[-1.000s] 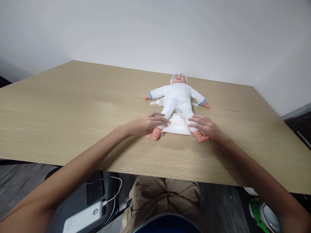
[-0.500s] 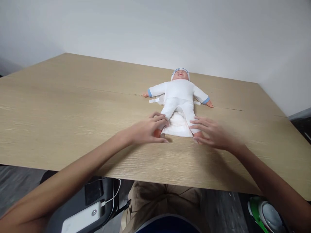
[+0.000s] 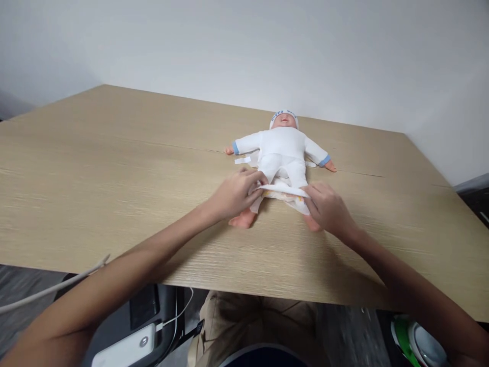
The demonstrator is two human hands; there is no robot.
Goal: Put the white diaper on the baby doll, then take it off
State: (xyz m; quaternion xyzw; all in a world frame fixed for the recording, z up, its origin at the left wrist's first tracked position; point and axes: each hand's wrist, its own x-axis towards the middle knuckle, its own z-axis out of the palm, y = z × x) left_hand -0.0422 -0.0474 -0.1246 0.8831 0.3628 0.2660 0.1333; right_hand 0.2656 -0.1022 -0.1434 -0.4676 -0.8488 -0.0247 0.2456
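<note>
A baby doll (image 3: pixel 282 145) in a white suit with blue cuffs and a printed white cap lies on its back, feet toward me. Under its hips is a white diaper (image 3: pixel 284 190), whose front flap is raised between the legs. My left hand (image 3: pixel 241 189) pinches the flap's left corner. At the opposite corner, my right hand (image 3: pixel 327 208) has its fingers closed on the edge. A white fastening tab (image 3: pixel 242 160) sticks out by the doll's left-hand side in view, and another tab (image 3: pixel 310 164) shows on the right. Both bare feet point outward.
The doll lies on a wide wooden table (image 3: pixel 133 178) against a pale wall (image 3: pixel 244 51). Below the table edge, a white power bank (image 3: pixel 126 346) with a cable rests on a dark seat. A green and white object (image 3: pixel 420 339) sits at lower right. A pale cable (image 3: pixel 53 290) crosses at left.
Both hands have gone from the doll's lower legs to the diaper's front corners. The flap has lifted off the table, and the legs now show spread beneath it. A cable has come into view at left.
</note>
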